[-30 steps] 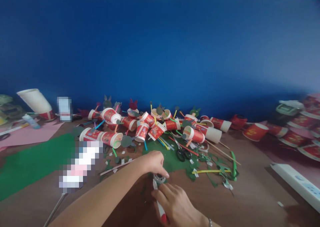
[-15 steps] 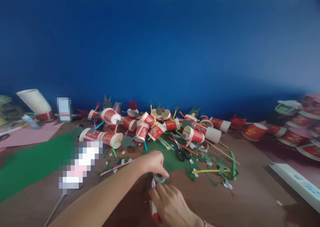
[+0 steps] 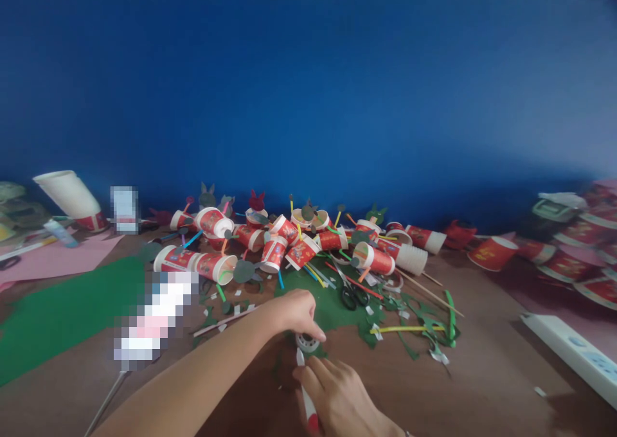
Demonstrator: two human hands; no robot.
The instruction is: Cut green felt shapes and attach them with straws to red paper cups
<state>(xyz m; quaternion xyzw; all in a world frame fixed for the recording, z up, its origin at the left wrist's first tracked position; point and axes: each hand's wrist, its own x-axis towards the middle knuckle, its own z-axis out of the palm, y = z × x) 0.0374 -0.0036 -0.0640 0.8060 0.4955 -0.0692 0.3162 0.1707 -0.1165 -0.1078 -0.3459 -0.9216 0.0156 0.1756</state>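
Note:
My left hand [image 3: 295, 313] reaches across the brown table and pinches a small roll of tape [image 3: 307, 342] with its fingertips. Just below it, my right hand [image 3: 337, 395] is closed around a white pen with a red end [image 3: 306, 400], its tip pointing up at the roll. Both hands work over a scrap of green felt [image 3: 332, 305]. Black scissors [image 3: 351, 295] lie just beyond, in front of a heap of red and white paper cups [image 3: 289, 244] stuck with coloured straws and felt shapes.
Green felt sheet [image 3: 62, 315] and pink paper [image 3: 58, 257] lie at left, with a tipped white cup stack [image 3: 70, 196]. Green and yellow strips [image 3: 419, 328] litter the middle right. A white power strip [image 3: 573, 353] and more red cups [image 3: 491, 254] sit at right. A blue wall stands behind.
My right hand with the pen shifted slightly up toward the tape roll, then slid back down a little. My left hand stayed on the roll.

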